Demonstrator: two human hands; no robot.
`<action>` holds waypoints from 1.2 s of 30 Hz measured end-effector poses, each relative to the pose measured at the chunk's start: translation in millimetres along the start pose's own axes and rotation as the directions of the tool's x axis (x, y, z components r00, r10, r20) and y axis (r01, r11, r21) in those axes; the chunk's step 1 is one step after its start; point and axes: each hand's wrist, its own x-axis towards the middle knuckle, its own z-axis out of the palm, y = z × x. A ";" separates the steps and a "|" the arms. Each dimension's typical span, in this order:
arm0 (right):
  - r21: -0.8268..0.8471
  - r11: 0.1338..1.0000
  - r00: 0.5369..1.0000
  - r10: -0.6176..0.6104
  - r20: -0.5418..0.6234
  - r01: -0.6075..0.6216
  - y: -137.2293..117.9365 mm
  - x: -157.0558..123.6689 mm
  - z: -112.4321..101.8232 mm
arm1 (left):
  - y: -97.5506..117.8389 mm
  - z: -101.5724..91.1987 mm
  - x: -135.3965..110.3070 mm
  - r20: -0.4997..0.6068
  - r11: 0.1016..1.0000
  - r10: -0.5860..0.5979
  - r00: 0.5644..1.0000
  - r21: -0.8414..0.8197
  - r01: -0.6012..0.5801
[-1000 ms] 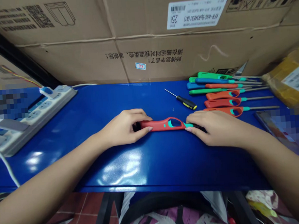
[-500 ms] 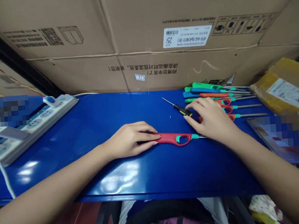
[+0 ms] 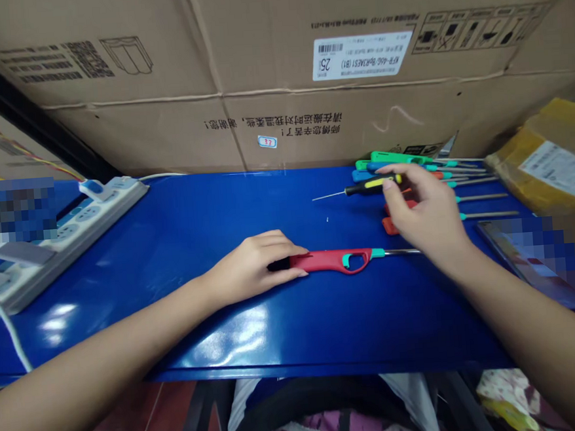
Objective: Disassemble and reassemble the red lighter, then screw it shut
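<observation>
Near the middle of the blue table, my left hand (image 3: 256, 267) is closed around the handle end of a red gas lighter (image 3: 323, 261). The lighter lies flat, its metal tube pointing right and its green trigger showing in the guard. My right hand (image 3: 425, 212) pinches the black and yellow handle of a small screwdriver (image 3: 364, 187) between thumb and fingers. The screwdriver's thin shaft points left, above the table. Behind and partly beneath my right hand lie several more lighters (image 3: 401, 157) in green, blue and orange, their tubes pointing right.
A tall cardboard box (image 3: 164, 135) stands along the back edge. To the left is a white power strip (image 3: 104, 208) with plugs and cables. A yellow-taped parcel (image 3: 544, 158) and a flat dark-edged device (image 3: 507, 252), partly blurred out, lie to the right.
My right hand has picked up the screwdriver from the table; it now points left rather than lying slantwise. My left hand stays on the red gas lighter.
</observation>
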 end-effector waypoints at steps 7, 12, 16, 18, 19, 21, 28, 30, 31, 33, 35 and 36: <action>0.064 0.997 0.988 0.044 -0.149 -0.035 -13.6 0.9 -13.7 | 8.2 8.9 1.1 -0.079 0.998 -0.047 0.996 -0.040 0.044; 0.055 0.998 0.996 0.025 -0.091 -0.021 -13.0 -2.1 -12.0 | 10.3 6.6 1.2 -0.035 0.996 -0.056 0.998 -0.070 0.053; 0.068 0.997 0.996 0.035 -0.082 -0.030 -11.1 -3.8 -9.8 | 8.6 5.3 0.3 -0.016 0.995 -0.045 0.999 -0.095 0.043; 0.062 0.998 0.995 0.021 -0.098 -0.015 -12.5 -3.6 -9.9 | 7.7 6.0 0.0 -0.021 0.994 -0.047 0.999 -0.104 0.045; 0.073 0.997 0.994 0.018 -0.111 -0.010 -13.9 -3.3 -10.3 | 7.7 6.7 -0.1 -0.021 0.993 -0.050 0.999 -0.110 0.048; 0.149 0.988 0.988 0.062 -0.145 -0.040 -17.5 -2.5 -11.7 | 8.8 8.5 0.0 -0.014 0.990 -0.058 0.998 -0.128 0.056; 0.668 0.708 0.959 0.281 0.031 -0.229 -31.1 -3.0 -14.0 | 21.2 14.3 2.4 -0.021 0.947 -0.178 0.984 -0.277 0.165; 0.739 0.629 0.960 0.268 0.085 -0.241 -35.6 -5.6 -11.3 | 24.8 14.5 3.5 -0.040 0.919 -0.250 0.967 -0.323 0.224; 0.761 0.599 0.959 0.263 0.106 -0.249 -37.6 -7.1 -9.5 | 26.3 14.3 4.1 -0.048 0.903 -0.279 0.959 -0.354 0.245; 0.793 0.548 0.956 0.258 0.142 -0.266 -40.7 -10.5 -5.7 | 28.9 13.8 5.5 -0.061 0.875 -0.310 0.949 -0.407 0.260; 0.808 0.515 0.951 0.252 0.177 -0.287 -42.2 -13.4 -2.3 | 30.3 13.1 6.9 -0.074 0.866 -0.313 0.947 -0.432 0.252; 0.812 0.505 0.950 0.250 0.185 -0.291 -42.5 -14.4 -1.1 | 30.5 12.8 7.5 -0.083 0.865 -0.313 0.946 -0.436 0.248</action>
